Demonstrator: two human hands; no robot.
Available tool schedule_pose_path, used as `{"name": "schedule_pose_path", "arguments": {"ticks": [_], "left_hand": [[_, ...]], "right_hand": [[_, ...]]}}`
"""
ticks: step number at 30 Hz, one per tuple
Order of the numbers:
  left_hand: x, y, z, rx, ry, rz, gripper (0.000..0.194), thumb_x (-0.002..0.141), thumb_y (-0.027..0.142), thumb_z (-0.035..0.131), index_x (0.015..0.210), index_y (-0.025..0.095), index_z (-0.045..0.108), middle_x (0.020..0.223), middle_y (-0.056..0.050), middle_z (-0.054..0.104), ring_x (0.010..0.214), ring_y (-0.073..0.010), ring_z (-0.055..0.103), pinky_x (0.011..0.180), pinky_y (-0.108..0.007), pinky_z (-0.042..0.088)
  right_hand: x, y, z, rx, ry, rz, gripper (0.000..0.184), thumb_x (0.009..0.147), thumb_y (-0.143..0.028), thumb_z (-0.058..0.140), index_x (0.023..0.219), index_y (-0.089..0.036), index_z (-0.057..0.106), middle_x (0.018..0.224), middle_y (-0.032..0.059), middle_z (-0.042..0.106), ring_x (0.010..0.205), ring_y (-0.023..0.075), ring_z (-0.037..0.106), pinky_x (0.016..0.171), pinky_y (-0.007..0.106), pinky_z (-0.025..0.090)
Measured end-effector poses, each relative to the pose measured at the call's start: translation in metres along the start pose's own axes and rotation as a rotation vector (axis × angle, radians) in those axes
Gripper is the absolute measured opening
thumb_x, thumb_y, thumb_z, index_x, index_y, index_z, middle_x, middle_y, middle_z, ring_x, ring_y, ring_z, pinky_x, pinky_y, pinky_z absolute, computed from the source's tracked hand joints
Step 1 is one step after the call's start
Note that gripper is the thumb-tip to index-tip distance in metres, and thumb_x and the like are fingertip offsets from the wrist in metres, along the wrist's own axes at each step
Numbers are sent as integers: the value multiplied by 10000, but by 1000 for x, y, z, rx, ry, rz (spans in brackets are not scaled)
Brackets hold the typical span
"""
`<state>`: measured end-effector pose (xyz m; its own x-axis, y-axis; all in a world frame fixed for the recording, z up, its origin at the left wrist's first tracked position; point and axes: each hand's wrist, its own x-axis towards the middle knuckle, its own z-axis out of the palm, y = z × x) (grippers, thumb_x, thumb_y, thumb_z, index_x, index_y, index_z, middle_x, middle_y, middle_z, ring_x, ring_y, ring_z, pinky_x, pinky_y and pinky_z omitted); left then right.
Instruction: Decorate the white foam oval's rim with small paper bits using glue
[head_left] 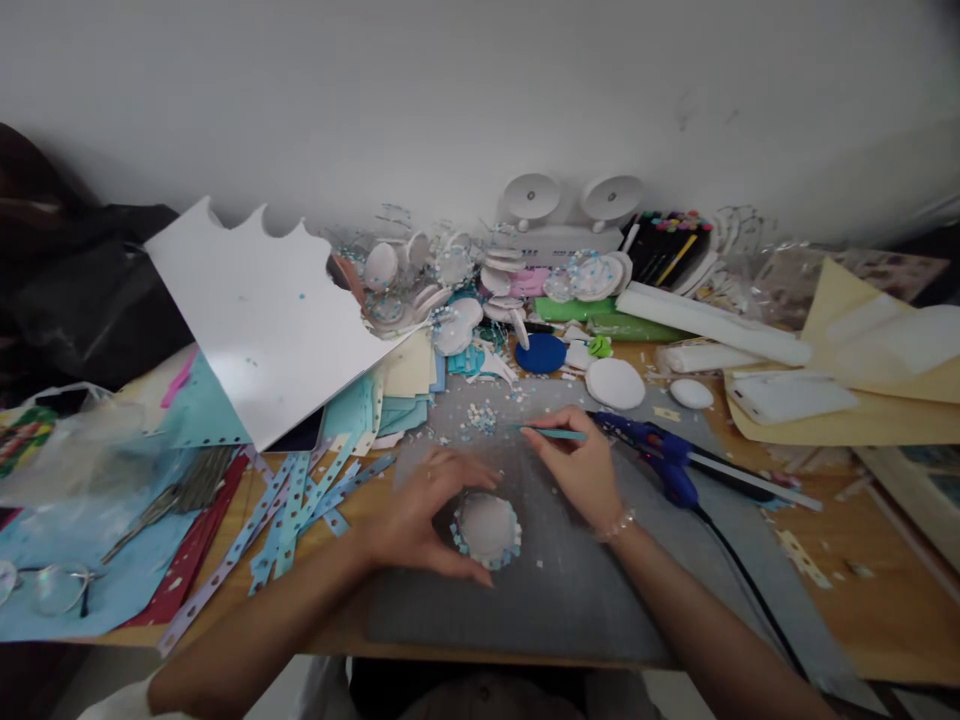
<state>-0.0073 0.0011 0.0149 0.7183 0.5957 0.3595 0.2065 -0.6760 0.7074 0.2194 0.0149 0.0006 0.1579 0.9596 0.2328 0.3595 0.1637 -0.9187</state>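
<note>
Our left hand point(420, 510), fingers spread, curves around the left side of a blue-edged white disc point(486, 530) on the grey mat point(555, 615), while our right hand point(583, 468) pinches a teal stick point(564, 434) left of a glue gun point(667, 458), whose cord point(735, 560) our forearm point(682, 610) could snag.

1. I can see a wooden desk point(892, 615), its bare top showing along the right side.
2. A grey mat point(570, 620) covers much of its middle.
3. On the mat lie a round white piece point(487, 528) edged with pale blue bits, a loose scatter of tiny scraps point(480, 415), and a blue glue gun point(675, 485).
4. Left of the mat, punched paper strips point(294, 512) lie crisscrossed, near red paper point(196, 545) and light blue paper point(135, 590).
5. A dark blue oval point(541, 353) and a white disc point(615, 383) sit by the mat's far edge.
6. Yellow paper point(892, 408) spreads across the far right.
</note>
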Motion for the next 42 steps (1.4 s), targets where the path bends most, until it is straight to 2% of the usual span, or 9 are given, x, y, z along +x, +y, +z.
{"name": "schedule_pose_path", "arguments": {"ticks": [7, 14, 18, 21, 24, 30, 36, 39, 42], "left_hand": [[5, 2, 0, 176, -103, 25, 725, 641, 623, 716, 1203, 201, 538, 1186, -122, 632, 1062, -287, 573, 923, -394, 345], [4, 4, -4, 156, -65, 32, 769, 650, 704, 622, 1224, 197, 542, 1161, -121, 644, 1012, -299, 579, 905, -431, 325], [1, 6, -7, 149, 67, -109, 385, 887, 473, 449, 1108, 195, 598, 1095, -101, 653, 980, -257, 567, 899, -424, 334], [1, 4, -4, 173, 243, -256, 211, 930, 274, 425, 872, 176, 602, 875, -65, 656, 845, -200, 560, 826, -362, 372], [2, -2, 0, 165, 378, -341, 337, 941, 290, 429, 636, 177, 517, 614, -10, 548, 656, -158, 500, 726, -319, 378], [-1, -7, 4, -53, 377, -364, 599, 998, 306, 248, 459, 173, 473, 515, -10, 535, 591, -138, 499, 822, -345, 359], [-5, -6, -1, -110, 310, -350, 561, 974, 291, 202, 778, 184, 716, 869, -67, 675, 856, -210, 555, 904, -391, 322], [-7, -7, -4, -87, 307, -353, 462, 938, 285, 248, 1047, 203, 690, 1069, -79, 638, 1016, -249, 512, 931, -404, 315], [-8, -8, -6, -105, 265, -329, 374, 885, 250, 332, 1052, 193, 661, 1065, -81, 633, 1035, -261, 510, 931, -405, 324]], "right_hand": [[-2, 4, 11, -71, -52, -93, 116, 784, -301, 649, 724, -203, 636, 728, 27, 696, 722, 190, 652, 664, 305, 502], [-3, 6, 12, -99, -48, -102, 88, 786, -268, 656, 726, -204, 646, 719, 22, 697, 710, 186, 655, 661, 298, 504], [-3, 4, 10, -96, -15, -104, 80, 775, -259, 673, 726, -203, 643, 737, 26, 705, 721, 191, 662, 671, 306, 505], [-5, 0, 6, -69, 17, -112, 96, 773, -262, 682, 722, -205, 624, 752, 28, 703, 749, 194, 667, 698, 315, 508], [-8, -5, 3, -34, 34, -113, 107, 771, -259, 692, 727, -208, 609, 755, 24, 694, 767, 188, 670, 709, 308, 510], [-9, -7, -1, 6, 60, -92, 98, 763, -227, 708, 736, -207, 615, 765, 19, 694, 765, 169, 666, 723, 292, 508], [-6, -8, -3, 63, 89, -32, 129, 741, -235, 728, 708, -205, 607, 743, 15, 672, 756, 169, 668, 694, 282, 509], [-8, -7, -5, 198, 42, 31, 158, 720, -242, 751, 705, -209, 597, 738, 5, 634, 765, 176, 675, 650, 272, 514], [-15, -7, -6, 373, -39, 70, 166, 712, -231, 762, 725, -218, 597, 757, 0, 608, 768, 171, 671, 614, 261, 522]]}}
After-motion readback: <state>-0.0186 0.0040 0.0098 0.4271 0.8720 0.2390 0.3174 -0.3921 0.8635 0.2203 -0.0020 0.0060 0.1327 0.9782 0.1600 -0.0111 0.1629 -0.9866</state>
